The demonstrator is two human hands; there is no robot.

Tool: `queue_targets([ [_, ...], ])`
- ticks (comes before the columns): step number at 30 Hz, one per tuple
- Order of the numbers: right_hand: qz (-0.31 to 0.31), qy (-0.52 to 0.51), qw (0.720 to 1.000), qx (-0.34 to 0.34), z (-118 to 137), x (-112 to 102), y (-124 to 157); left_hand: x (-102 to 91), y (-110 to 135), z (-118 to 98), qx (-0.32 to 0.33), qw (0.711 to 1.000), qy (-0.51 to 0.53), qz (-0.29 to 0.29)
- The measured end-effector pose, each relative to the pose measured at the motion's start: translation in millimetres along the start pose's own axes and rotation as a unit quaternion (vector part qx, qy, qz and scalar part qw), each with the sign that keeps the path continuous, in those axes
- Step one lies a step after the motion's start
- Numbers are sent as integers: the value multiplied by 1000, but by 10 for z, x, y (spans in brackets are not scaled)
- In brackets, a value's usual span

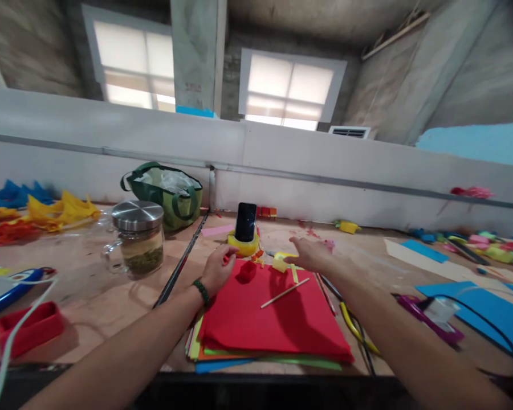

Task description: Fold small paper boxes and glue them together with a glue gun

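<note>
My left hand (219, 267), with a dark beaded bracelet at the wrist, is closed at the upper left edge of a stack of red sheets (277, 324). A small red piece (226, 259) shows between its fingers; its shape is mostly hidden. My right hand (311, 254) reaches over the far right part of the stack with fingers stretched out, and nothing shows in them. Between the hands sit a small red open box shape (248, 271), a pale yellow block (279, 263) and a yellow strip (294, 274). Across the top sheet lies a thin wooden stick (284, 293).
Behind the stack, a phone (245, 222) leans on a yellow tape roll (243, 246). To the left stand a lidded glass mug (140, 245), a green bag (182, 208) and a red box shape (29, 327). Yellow-handled pliers (354, 324) and a purple power strip (431, 322) lie right.
</note>
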State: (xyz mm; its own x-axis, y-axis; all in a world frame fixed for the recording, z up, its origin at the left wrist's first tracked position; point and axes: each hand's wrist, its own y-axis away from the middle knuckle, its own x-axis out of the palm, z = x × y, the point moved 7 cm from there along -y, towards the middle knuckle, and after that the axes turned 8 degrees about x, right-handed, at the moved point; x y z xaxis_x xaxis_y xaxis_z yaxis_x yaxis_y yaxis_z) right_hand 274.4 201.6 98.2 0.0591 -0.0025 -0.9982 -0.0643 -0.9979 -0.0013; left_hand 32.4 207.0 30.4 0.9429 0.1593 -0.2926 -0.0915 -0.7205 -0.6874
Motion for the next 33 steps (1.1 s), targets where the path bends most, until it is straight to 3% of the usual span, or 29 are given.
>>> queue_targets([
  [3, 31, -55, 998, -16, 37, 350, -85, 1, 11, -33, 19, 1000, -9, 9],
  [6, 33, -120, 992, -26, 67, 507, -118, -7, 9, -36, 26, 999, -15, 13],
  [12, 71, -307, 948, -53, 69, 369, 7, -55, -17, -74, 21, 1000, -16, 15],
  [17, 90, -428, 896, -83, 162, 315, 421, -25, 7, -381, 32, 998, 20, 43],
  [18, 66, -443, 890, -87, 170, 292, 511, 20, 22, -413, 3, 996, 62, 63],
  [20, -45, -437, 892, -105, 167, 173, 700, 156, 70, -464, -72, 977, 166, 116],
  [23, -244, -305, 900, -195, 281, -29, 1065, 401, 184, -598, -155, 914, 290, 238],
  [25, -309, -202, 891, -262, 426, -50, 1278, 468, 237, -728, -149, 888, 316, 298],
  [29, -341, -99, 882, -311, 607, 36, 1505, 401, 327, -972, -48, 890, 300, 339],
  [33, -302, -79, 889, -335, 711, 246, 1599, 258, 473, -957, -5, 936, 161, 313],
])
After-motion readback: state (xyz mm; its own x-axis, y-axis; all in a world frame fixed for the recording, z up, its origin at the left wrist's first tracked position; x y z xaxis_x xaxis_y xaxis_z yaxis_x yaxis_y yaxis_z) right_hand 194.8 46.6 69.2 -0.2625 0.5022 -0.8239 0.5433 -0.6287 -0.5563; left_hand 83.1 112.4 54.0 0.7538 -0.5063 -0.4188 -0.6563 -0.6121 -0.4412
